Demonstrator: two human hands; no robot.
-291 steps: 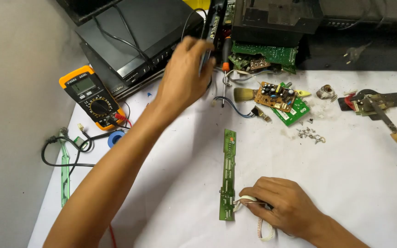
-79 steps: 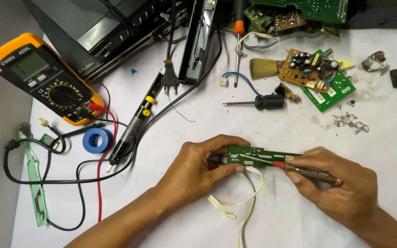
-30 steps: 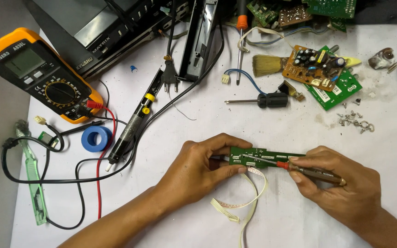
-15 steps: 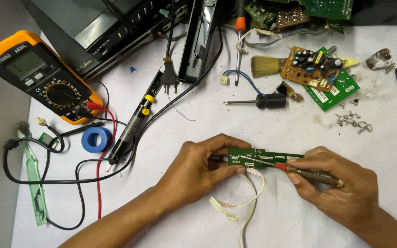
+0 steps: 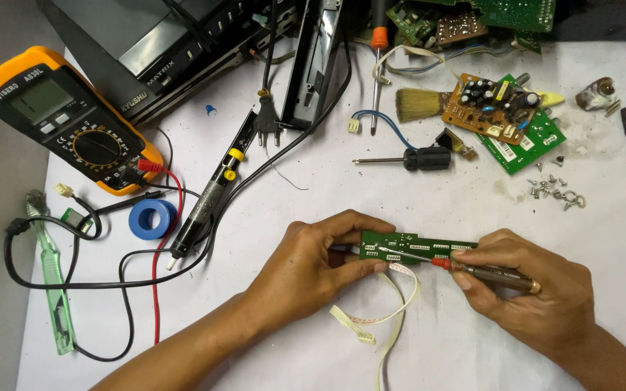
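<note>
Little has shifted since half a second ago; the view has drifted slightly, while both hands stay on the narrow green circuit board [image 5: 413, 246] as they were; nearly ten seconds back the left hand was reaching up toward the black casing [image 5: 139, 36] and the board lay lengthwise away from the person, untouched. Now the board lies with its long axis running left to right on the white table [image 5: 472, 188], directly between the hands; the left hand [image 5: 313, 268] is curled around its left end, thumb below and fingers above, pinning it; the right hand [image 5: 537, 289] is closed round a red-collared probe [image 5: 483, 271], whose metal tip slants leftward onto the board's middle. Both hands are equally near, one at each end. The board's left end is covered by fingers; where exactly the tip touches is probably a solder point, though too small to tell; a white ribbon cable [image 5: 389, 311] trails from beneath the board toward the person.
</note>
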